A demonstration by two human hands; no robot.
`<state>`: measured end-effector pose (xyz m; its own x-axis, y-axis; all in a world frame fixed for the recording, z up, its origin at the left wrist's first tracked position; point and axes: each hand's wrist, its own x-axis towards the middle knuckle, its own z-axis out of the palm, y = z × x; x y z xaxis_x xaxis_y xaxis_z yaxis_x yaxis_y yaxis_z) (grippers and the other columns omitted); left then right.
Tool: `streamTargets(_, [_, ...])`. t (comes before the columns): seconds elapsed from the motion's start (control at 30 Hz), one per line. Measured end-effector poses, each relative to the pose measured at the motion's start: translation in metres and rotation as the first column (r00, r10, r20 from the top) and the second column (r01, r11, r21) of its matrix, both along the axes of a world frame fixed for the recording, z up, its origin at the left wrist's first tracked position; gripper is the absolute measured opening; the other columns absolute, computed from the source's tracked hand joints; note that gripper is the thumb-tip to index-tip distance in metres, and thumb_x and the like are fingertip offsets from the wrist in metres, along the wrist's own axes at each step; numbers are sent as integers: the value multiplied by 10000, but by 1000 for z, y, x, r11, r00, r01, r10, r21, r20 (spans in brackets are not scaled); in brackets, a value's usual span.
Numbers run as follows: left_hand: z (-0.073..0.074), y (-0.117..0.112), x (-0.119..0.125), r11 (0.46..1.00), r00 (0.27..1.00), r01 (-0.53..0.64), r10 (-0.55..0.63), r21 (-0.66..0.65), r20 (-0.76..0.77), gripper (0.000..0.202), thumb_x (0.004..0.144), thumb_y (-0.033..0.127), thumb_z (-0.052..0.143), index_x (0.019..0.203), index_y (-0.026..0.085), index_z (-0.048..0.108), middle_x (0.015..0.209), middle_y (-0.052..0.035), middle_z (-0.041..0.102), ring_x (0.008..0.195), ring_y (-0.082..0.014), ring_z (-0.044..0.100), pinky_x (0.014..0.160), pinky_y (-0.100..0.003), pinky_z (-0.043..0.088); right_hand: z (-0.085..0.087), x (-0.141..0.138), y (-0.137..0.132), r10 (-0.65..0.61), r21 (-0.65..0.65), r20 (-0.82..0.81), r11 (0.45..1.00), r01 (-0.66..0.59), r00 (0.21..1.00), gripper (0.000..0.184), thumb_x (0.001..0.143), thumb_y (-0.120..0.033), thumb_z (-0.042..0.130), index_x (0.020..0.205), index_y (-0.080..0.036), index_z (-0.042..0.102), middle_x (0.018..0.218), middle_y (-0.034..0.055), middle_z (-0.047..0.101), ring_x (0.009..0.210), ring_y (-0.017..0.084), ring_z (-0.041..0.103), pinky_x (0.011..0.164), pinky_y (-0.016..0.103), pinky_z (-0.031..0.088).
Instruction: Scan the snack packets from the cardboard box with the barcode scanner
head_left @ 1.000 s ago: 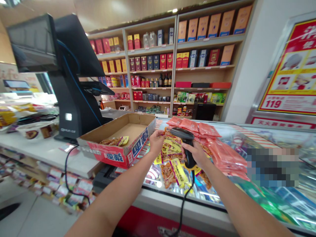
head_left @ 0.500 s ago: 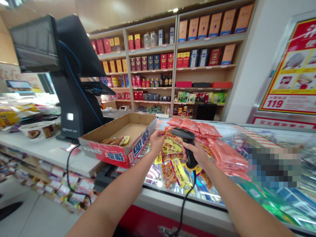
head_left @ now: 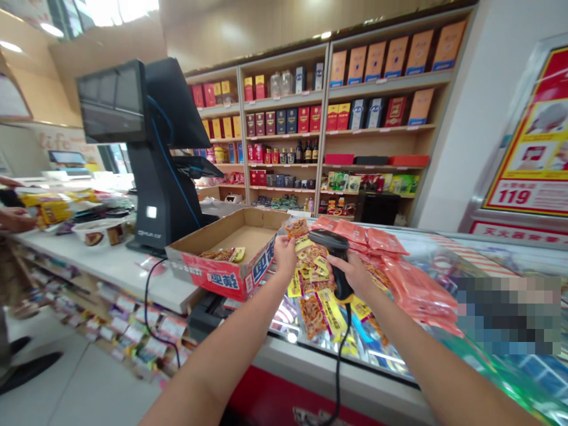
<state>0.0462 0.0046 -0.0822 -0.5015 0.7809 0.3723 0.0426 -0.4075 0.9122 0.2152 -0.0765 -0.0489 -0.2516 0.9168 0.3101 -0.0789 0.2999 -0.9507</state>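
My right hand [head_left: 348, 273] is wrapped round the handle of a black barcode scanner [head_left: 329, 239], its cord hanging down over the counter's front. In my left hand [head_left: 285, 255], thumb and fingers pinch a small snack packet [head_left: 296, 227], raised just left of the scanner's head. Below both hands lies a pile of yellow and purple snack packets [head_left: 317, 313] on the glass counter. To the left, an open cardboard box [head_left: 208, 277] with red and blue print holds a few similar packets [head_left: 224, 254]. Pink-orange packs [head_left: 412, 287] are stacked right of the pile.
A black point-of-sale terminal [head_left: 162, 195] stands on the white counter [head_left: 164, 290] behind the box. Shelves of boxed goods [head_left: 284, 122] line the back wall. Green bags [head_left: 492, 361] lie at the lower right. Another person's hand [head_left: 15, 219] shows at the far left edge.
The snack packet in my left hand has come up into clearer sight beside the scanner. The view has turned slightly left, and another person now shows at the left edge.
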Motion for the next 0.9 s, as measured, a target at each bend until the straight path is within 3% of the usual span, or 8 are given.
streamTargets(0.1, [25, -2, -12, 998, 953, -51, 38, 35, 300, 103, 894, 192, 501, 997, 190, 493, 900, -34, 612, 801, -137, 655, 727, -286, 567, 19, -17, 0, 49, 59, 17, 997, -50, 999, 278, 685, -420, 710, 638, -190, 560, 523, -13, 577, 408, 128, 545, 410, 248, 462])
streamTargets(0.27, [67, -11, -55, 950, 874, -261, 157, 170, 460, 241, 935, 168, 400, 1162, 226, 455, 1183, -94, 605, 1078, -141, 632, 894, -267, 519, 42, -54, 0, 143, 80, 13, 986, -143, 990, 277, 671, -420, 707, 644, -193, 550, 487, -25, 561, 387, 125, 531, 402, 245, 462])
streamTargets(0.37, [74, -19, -73, 914, 812, -328, 143, 239, 566, 271, 935, 171, 407, 1191, 249, 448, 1349, -116, 532, 1249, -134, 542, 1009, -283, 455, 44, -72, -1, 167, 69, 14, 983, -168, 986, 281, 664, -420, 704, 634, -189, 546, 488, -29, 561, 380, 123, 533, 401, 244, 463])
streamTargets(0.43, [69, -24, -74, 916, 822, -296, 101, 269, 560, 278, 931, 193, 445, 1202, 253, 456, 1420, -126, 479, 1309, -143, 495, 1044, -296, 431, 42, -77, -1, 175, 61, 13, 983, -176, 984, 273, 665, -414, 702, 645, -187, 552, 489, -30, 563, 383, 122, 533, 407, 246, 468])
streamTargets(0.57, [52, -24, -54, 960, 966, -42, -32, 276, 257, 241, 869, 204, 547, 1110, 200, 552, 1274, -138, 599, 1175, -196, 598, 987, -342, 484, 34, -67, 2, 144, 48, -5, 988, -144, 990, 263, 680, -411, 704, 676, -188, 565, 504, -31, 569, 390, 121, 537, 405, 243, 469])
streamTargets(0.67, [41, -13, -36, 987, 981, 148, -137, 70, -141, 164, 808, 147, 586, 966, 158, 626, 1043, -118, 702, 1007, -208, 663, 957, -355, 496, 28, -49, 10, 68, 49, -13, 997, -67, 998, 285, 685, -421, 708, 633, -183, 559, 507, -19, 568, 393, 120, 541, 396, 235, 462])
streamTargets(0.77, [29, 2, -20, 978, 865, 56, -148, -201, -480, 229, 778, 95, 608, 999, 139, 647, 1069, -152, 713, 1072, -245, 650, 977, -360, 464, 21, -28, 16, -29, 28, -49, 999, 31, 998, 305, 662, -428, 726, 608, -181, 555, 499, -19, 559, 380, 118, 529, 383, 238, 459])
streamTargets(0.9, [4, 11, -8, 882, 674, -196, -197, -429, -712, 430, 752, 76, 635, 1180, 76, 585, 1171, -266, 660, 1126, -316, 638, 923, -360, 462, 8, -3, 16, -105, -1, -68, 994, 105, 992, 312, 660, -431, 736, 609, -183, 552, 492, -15, 563, 388, 123, 530, 390, 244, 463])
